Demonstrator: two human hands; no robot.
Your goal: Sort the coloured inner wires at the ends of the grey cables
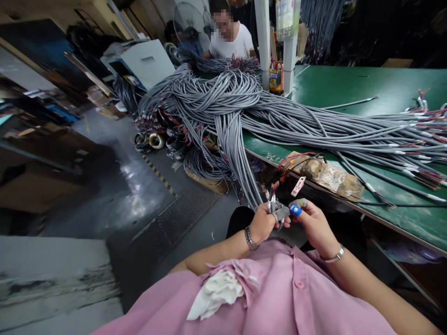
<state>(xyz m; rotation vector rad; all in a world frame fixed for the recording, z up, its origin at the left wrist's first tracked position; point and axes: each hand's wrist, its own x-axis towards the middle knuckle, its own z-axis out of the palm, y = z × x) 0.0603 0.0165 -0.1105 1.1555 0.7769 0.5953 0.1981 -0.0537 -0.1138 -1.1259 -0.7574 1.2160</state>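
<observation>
My left hand (262, 225) is closed around the ends of several grey cables (240, 160) that hang down from the table. Their stripped tips, with coloured wires and white wraps (273, 195), stick up above the fist. A grey wrap covers the left thumb. Close beside it on the right, my right hand (316, 228) is in a pinch, thumb against a wrapped forefinger. A blue piece with a pale spot (295, 210) sits at the right thumb's tip. What the right fingers grip, if anything, is too small to make out.
A large heap of grey cables (209, 93) covers the green table (349, 86). Near its front edge lies a taped cardboard block (331, 177) with red and black wires; a small pink-white tag (298, 186) hangs beside it. Across the table is a person in white (237, 44).
</observation>
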